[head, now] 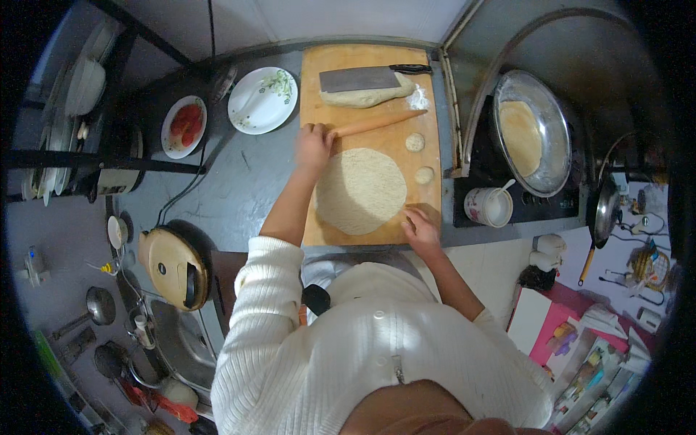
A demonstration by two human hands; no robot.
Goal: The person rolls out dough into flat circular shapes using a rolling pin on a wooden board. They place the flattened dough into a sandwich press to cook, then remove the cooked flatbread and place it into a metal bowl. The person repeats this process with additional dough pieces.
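Note:
A flat round sheet of dough [361, 190] lies on the wooden board [370, 57] before me. My left hand [314, 145] is at the board's left edge, its fingers at the left end of a tapered wooden rolling pin [380, 122]; whether they grip it I cannot tell. At the sheet's lower right edge is my right hand [421, 231], fingers slightly curled, thumb and forefinger near the dough's rim. Beyond the pin, a cleaver [359, 80] rests on a long piece of dough [361, 99], beside some white flour [418, 99]. Two small dough balls [415, 142] sit at the right.
Left of the board stand a white plate [262, 100], a dish with red food [185, 126] and an electric griddle [174, 269]. At the right, a steel basin [563, 136] holds flat dough; a white tub with a spoon [488, 207] stands near it. A sink [182, 337] is lower left.

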